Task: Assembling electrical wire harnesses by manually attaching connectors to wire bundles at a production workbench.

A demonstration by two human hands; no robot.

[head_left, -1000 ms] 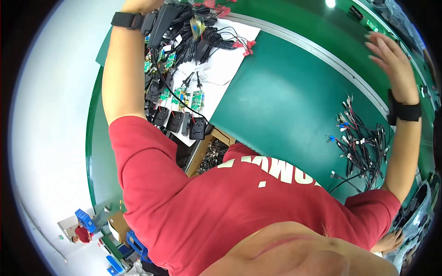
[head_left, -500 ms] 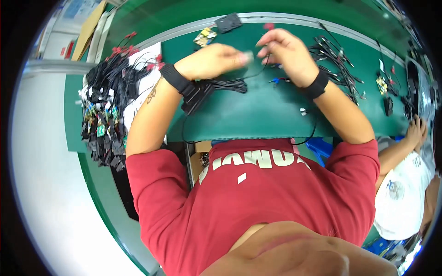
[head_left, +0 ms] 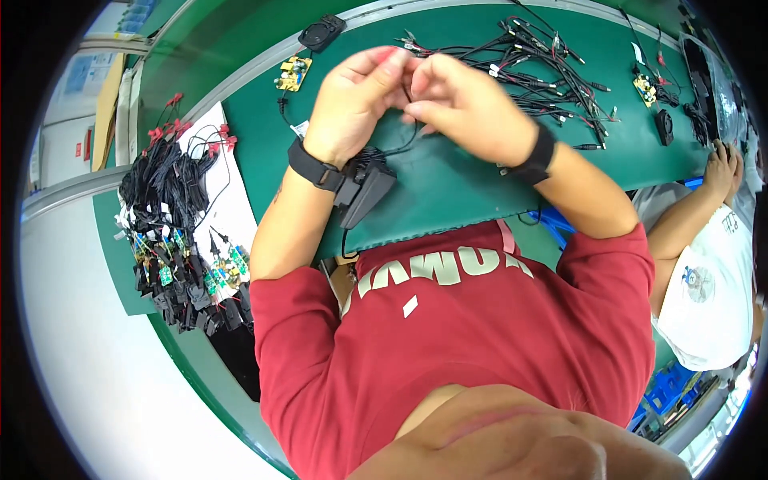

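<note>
My left hand (head_left: 358, 98) and my right hand (head_left: 468, 108) meet over the green table (head_left: 448, 188), fingertips pinched together on a thin black wire (head_left: 398, 146). The wire loops down to a black plastic housing (head_left: 365, 192) lying just under my left wrist, next to its black wristband. My right wrist wears a black band too. What sits between the fingertips is hidden by the fingers.
A tangle of black plug cables (head_left: 544, 64) lies beyond my right hand. A small circuit board (head_left: 294, 74) and a round black part (head_left: 320, 34) sit far left. A heap of black housings and boards (head_left: 184, 240) fills the left. A co-worker's arm (head_left: 696, 212) rests at right.
A second ago my arms were spread wide to both sides. They came together over the middle of the table, and the hands now pinch the wire close together.
</note>
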